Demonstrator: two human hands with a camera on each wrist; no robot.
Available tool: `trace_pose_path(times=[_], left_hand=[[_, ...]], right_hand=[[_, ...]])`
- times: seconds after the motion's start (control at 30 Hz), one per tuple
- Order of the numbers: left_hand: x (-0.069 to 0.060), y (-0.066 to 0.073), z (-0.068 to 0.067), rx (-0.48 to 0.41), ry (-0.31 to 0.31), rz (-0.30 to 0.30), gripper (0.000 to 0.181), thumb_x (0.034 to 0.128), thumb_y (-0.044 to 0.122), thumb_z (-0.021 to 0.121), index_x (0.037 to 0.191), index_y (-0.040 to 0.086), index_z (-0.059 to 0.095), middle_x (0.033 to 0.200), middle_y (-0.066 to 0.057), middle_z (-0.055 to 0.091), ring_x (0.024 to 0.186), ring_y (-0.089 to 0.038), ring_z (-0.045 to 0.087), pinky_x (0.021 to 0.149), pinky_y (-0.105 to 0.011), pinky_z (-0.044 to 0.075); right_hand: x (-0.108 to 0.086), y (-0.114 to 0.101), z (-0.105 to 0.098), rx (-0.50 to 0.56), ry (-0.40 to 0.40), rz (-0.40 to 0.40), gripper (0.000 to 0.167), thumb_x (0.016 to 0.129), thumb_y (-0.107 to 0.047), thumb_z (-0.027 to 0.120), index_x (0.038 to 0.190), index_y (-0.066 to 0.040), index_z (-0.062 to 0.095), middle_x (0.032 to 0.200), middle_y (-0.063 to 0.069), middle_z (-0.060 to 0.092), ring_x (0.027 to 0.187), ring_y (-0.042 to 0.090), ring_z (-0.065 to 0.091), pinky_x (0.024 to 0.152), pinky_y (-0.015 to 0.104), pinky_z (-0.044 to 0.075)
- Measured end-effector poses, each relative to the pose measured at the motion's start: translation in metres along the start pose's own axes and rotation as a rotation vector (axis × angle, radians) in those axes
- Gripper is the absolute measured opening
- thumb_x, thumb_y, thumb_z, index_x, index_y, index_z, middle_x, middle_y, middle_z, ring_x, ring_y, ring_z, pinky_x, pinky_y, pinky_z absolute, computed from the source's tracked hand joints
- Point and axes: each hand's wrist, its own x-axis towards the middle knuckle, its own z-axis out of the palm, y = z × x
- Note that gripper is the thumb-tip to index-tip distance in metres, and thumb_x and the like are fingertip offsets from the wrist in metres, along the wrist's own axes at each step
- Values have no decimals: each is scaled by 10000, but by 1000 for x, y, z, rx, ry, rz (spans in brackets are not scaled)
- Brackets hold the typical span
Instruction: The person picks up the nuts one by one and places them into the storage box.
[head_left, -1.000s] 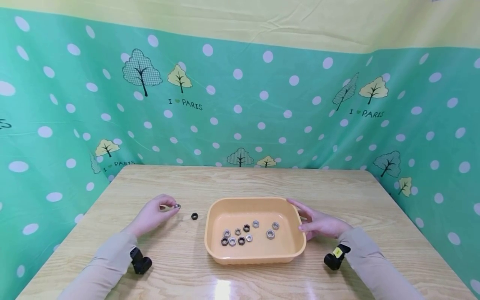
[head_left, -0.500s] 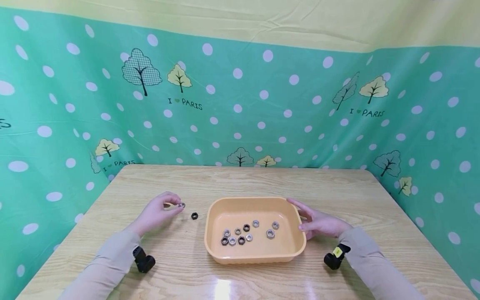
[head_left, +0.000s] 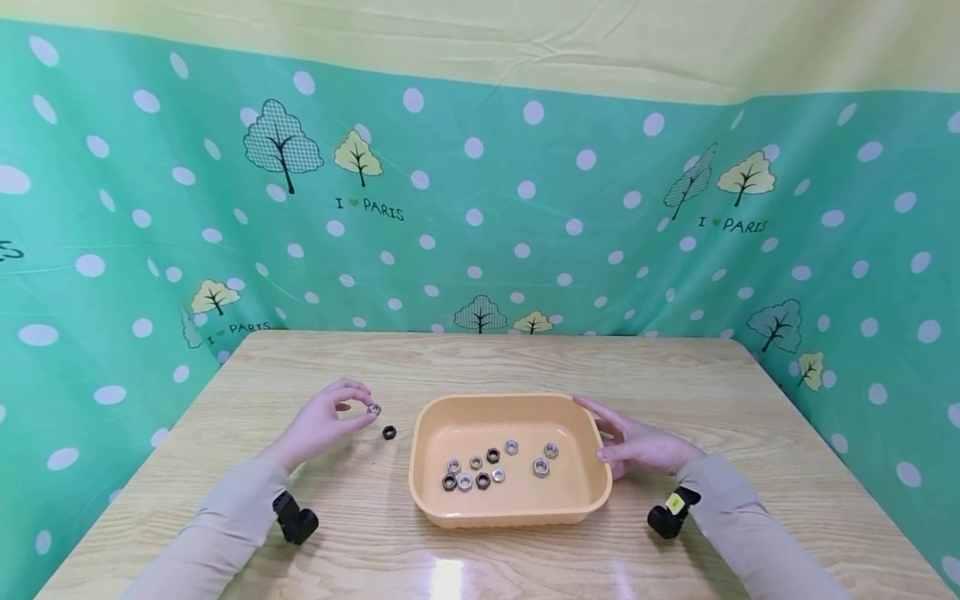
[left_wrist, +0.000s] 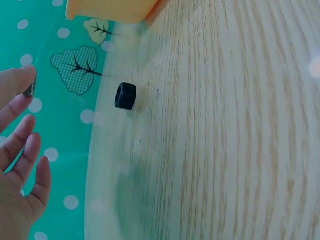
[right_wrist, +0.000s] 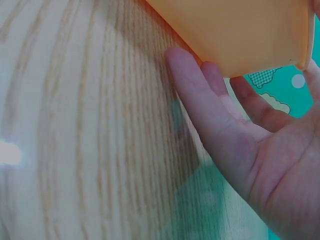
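Note:
In the head view, my left hand (head_left: 325, 421) pinches a small silver hex nut (head_left: 374, 409) between thumb and fingertips, left of the tray. Only the edge of this nut (left_wrist: 30, 89) shows in the left wrist view. Near it a black hex nut (head_left: 389, 432) lies on the table. My right hand (head_left: 637, 446) holds the right end of a shallow orange plastic tray (head_left: 510, 510), thumb at the rim and fingers against the outer wall. In the right wrist view, the fingers (right_wrist: 215, 107) reach along the tray's underside.
Several silver and dark hex nuts lie loose in the tray, among them a silver one (head_left: 541, 467) and a dark one (head_left: 492, 456). The light wood table (head_left: 360, 533) ends at the back against a green dotted cloth (head_left: 480, 192).
My left hand has moved a little right and away from me with the silver nut, closer to the black nut. The right hand and the tray have stayed put.

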Motion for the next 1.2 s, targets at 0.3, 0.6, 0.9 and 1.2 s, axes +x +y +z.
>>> trace_pose_path(times=[0.3, 0.6, 0.9, 1.2], left_hand=[[3, 7, 2, -24, 0, 37, 144, 822, 163, 732, 938, 85, 697, 1121, -140, 582, 1074, -304, 533, 880, -499, 518], [12, 20, 3, -39, -12, 49, 146, 819, 189, 739, 937, 109, 707, 1077, -60, 578, 1052, -245, 535, 891, -456, 513], [23, 46, 8, -76, -54, 86, 126, 821, 172, 737, 925, 110, 702, 1141, -129, 576, 1088, -274, 532, 920, -463, 499], [30, 67, 15, -92, -78, 117, 123, 820, 165, 738, 923, 111, 700, 1168, -129, 565, 1099, -271, 531, 926, -448, 498]], right_hand=[[0, 0, 1, -8, 16, 11, 883, 936, -110, 573, 1522, -240, -75, 1505, 346, -4, 1126, 341, 573, 865, 510, 539], [-1, -2, 2, -17, 28, 21, 891, 928, -107, 581, 1522, -234, -71, 1507, 349, -28, 1132, 343, 568, 871, 506, 537], [-1, -3, 1, -32, 33, 10, 895, 916, -77, 580, 1523, -223, -62, 1514, 338, -60, 1123, 332, 576, 864, 502, 541], [-1, -3, 2, -39, 43, 18, 901, 911, -73, 585, 1522, -203, -64, 1531, 290, -98, 1125, 309, 568, 855, 489, 549]])
